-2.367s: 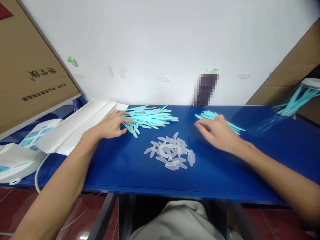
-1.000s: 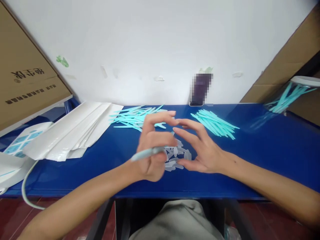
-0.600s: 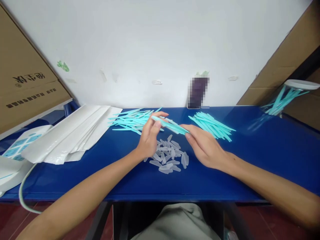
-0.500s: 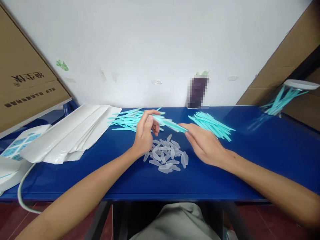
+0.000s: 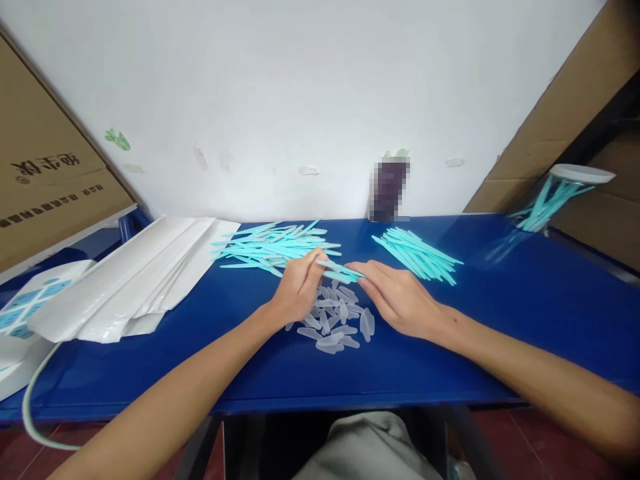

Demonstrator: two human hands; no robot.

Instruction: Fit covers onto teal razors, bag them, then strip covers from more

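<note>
My left hand (image 5: 303, 283) is closed around one end of a small bunch of turquoise eyebrow razors (image 5: 336, 271). At the bunch's other end, the thumb and fingers of my right hand (image 5: 400, 293) pinch the tips. Just below the bunch lies a loose pile of clear plastic blade caps (image 5: 333, 323), partly covered by my left hand. Behind my left hand spreads a messy heap of the same razors (image 5: 270, 243). A neater heap of razors (image 5: 420, 255) rests beyond my right hand, lying mostly in one direction.
White plastic bags (image 5: 125, 280) are stacked on the left of the blue table (image 5: 210, 367), beside a white device (image 5: 45, 300) with a cable. A clear jar with a white lid (image 5: 583, 174) holds more razors at right. Cardboard boxes (image 5: 45, 160) flank the white wall; a blurred-out dark object (image 5: 389, 190) leans there.
Both hands have come closer together and the bunch is lower, over the caps. My left fingers, loosely curled before, now wrap tightly round the razors. The view has shifted slightly.
</note>
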